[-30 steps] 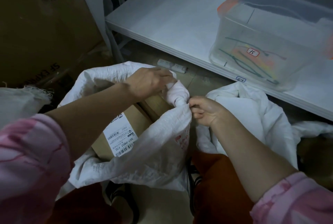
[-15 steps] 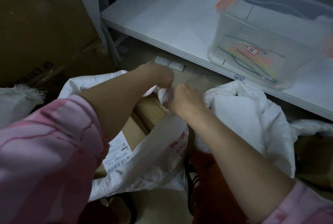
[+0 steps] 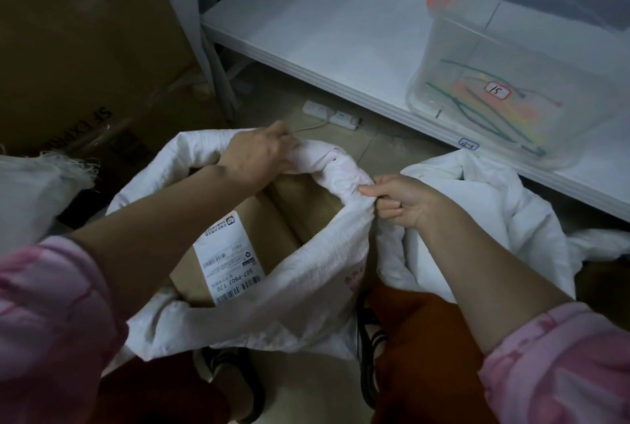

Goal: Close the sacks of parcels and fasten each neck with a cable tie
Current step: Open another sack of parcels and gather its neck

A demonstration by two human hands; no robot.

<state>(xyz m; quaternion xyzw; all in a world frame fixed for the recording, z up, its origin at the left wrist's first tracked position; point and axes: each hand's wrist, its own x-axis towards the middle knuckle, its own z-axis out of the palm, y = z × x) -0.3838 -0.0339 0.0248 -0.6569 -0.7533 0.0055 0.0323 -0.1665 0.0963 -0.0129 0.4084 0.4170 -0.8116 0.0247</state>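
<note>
A white woven sack (image 3: 306,290) stands open between my knees, with a brown cardboard parcel (image 3: 272,219) bearing a barcode label (image 3: 228,260) inside. The sack's far rim is rolled into a thick twisted band (image 3: 341,168). My left hand (image 3: 255,154) grips that rolled rim at its left end. My right hand (image 3: 399,198) pinches the rim at its right end, thumb on top. A second white sack (image 3: 484,212) lies slumped to the right. Coloured cable ties (image 3: 477,110) lie in a clear plastic bin (image 3: 511,31) on the low shelf.
The white shelf (image 3: 324,24) runs across the back, its edge just beyond the sacks. A power strip (image 3: 330,115) lies on the floor under it. Big cardboard boxes (image 3: 78,48) stand at the left, with another white sack (image 3: 27,198) at the left edge.
Half a second ago both hands were bunched together over the rim. Now they have drawn apart, the left to the left and the right to the right, with the rolled rim stretched between them.
</note>
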